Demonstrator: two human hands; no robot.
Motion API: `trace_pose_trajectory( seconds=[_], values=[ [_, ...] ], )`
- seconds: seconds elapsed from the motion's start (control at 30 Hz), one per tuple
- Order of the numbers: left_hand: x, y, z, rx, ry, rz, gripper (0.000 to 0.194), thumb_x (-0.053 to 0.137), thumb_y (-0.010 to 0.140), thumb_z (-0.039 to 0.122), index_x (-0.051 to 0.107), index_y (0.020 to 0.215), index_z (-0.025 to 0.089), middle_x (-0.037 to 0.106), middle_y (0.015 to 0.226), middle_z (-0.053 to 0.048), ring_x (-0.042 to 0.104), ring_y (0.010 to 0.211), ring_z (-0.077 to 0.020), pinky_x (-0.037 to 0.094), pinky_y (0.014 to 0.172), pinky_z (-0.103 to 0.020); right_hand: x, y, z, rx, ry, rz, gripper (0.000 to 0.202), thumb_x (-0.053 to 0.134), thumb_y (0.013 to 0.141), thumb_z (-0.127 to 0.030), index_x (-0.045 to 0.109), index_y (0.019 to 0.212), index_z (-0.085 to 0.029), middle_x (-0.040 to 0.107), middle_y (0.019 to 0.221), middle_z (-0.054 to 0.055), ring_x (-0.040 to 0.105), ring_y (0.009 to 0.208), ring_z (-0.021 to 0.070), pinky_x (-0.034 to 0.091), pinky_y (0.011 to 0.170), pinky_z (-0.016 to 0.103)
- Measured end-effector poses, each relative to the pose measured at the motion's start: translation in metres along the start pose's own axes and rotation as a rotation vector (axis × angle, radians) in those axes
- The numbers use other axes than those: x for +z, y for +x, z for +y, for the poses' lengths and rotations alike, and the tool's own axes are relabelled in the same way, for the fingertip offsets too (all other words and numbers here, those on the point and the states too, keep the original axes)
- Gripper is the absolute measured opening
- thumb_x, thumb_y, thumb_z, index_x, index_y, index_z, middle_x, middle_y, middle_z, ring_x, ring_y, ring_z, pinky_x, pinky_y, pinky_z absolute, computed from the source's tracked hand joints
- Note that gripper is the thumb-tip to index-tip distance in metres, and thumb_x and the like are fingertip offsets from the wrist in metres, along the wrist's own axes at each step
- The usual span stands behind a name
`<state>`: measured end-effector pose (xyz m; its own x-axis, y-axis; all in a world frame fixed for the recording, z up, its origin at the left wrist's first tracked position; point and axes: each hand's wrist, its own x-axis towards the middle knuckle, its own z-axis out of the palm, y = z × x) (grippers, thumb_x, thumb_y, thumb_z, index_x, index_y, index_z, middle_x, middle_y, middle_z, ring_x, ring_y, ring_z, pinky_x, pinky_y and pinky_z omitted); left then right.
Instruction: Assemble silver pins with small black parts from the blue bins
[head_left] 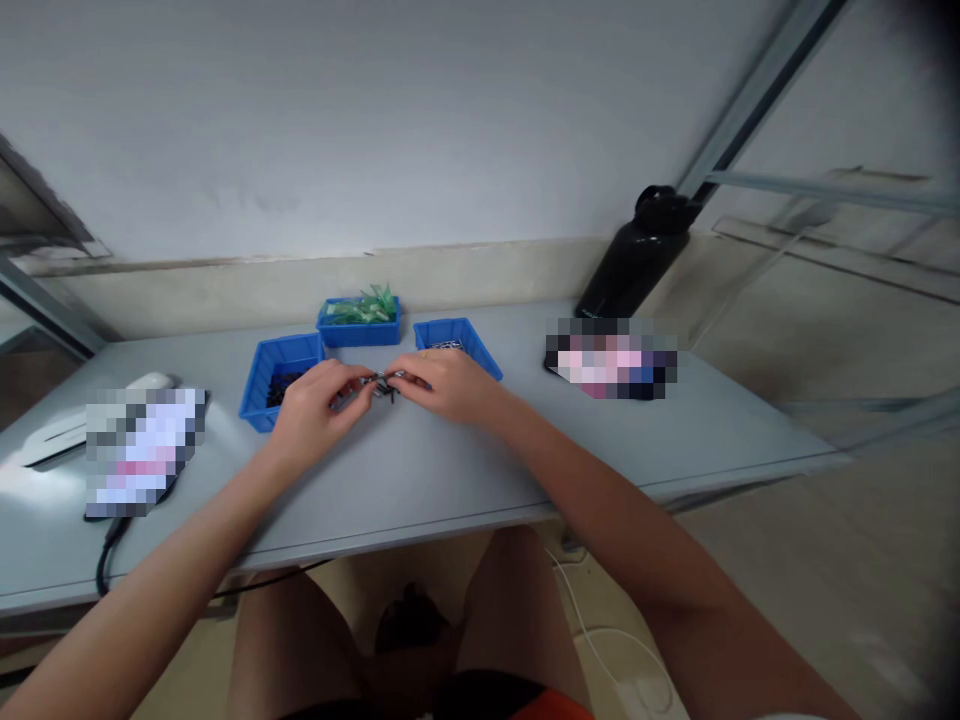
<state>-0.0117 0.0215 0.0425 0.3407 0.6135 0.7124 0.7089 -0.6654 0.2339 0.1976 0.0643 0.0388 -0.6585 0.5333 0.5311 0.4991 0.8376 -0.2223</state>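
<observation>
Over the middle of the desk my left hand (pixel 319 405) and my right hand (pixel 448 382) come nearly together, thumbs and fingers pinched. A small silvery piece (pixel 372 378) shows at the left fingertips; its kind is too small to tell. What the right fingertips pinch is unclear. Just beneath them lie a few small dark pieces (pixel 387 391). Left of my left hand stands a blue bin (pixel 255 385) of small dark parts (pixel 283 386), partly covered by that hand. Behind my right hand a second blue bin (pixel 480 350) holds small silvery parts (pixel 448 345).
Another blue bin (pixel 364 333) with green plastic strips (pixel 367 305) stands near the wall. A black bottle (pixel 634 262) and a blurred-out device (pixel 611 362) are at the right. At the left, a phone-like device (pixel 150 455) with a cable (pixel 109 550) leans by a white object (pixel 64 432).
</observation>
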Motion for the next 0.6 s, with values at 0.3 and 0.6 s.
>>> trace_pose_trajectory(
  seconds=[0.3, 0.6],
  values=[
    [-0.002, -0.002, 0.007, 0.008, -0.002, 0.023, 0.014, 0.058, 0.089, 0.029, 0.068, 0.091, 0.019, 0.062, 0.066, 0.001, 0.055, 0.059, -0.0107, 0.046, 0.059, -0.024, 0.005, 0.000, -0.002, -0.038, 0.003, -0.020, 0.023, 0.045, 0.098, -0.027, 0.066, 0.098, -0.019, 0.068, 0.082, 0.003, 0.059, 0.076, 0.0141, 0.037, 0.070, 0.025],
    [-0.002, -0.003, 0.010, 0.033, -0.019, 0.011, 0.014, 0.058, 0.089, 0.030, 0.068, 0.089, 0.020, 0.064, 0.067, -0.001, 0.056, 0.059, -0.0118, 0.046, 0.058, -0.025, 0.010, 0.000, -0.005, -0.074, 0.017, -0.045, 0.020, 0.045, 0.097, -0.023, 0.065, 0.096, -0.018, 0.065, 0.077, 0.002, 0.057, 0.073, 0.0139, 0.037, 0.068, 0.025]
  ],
)
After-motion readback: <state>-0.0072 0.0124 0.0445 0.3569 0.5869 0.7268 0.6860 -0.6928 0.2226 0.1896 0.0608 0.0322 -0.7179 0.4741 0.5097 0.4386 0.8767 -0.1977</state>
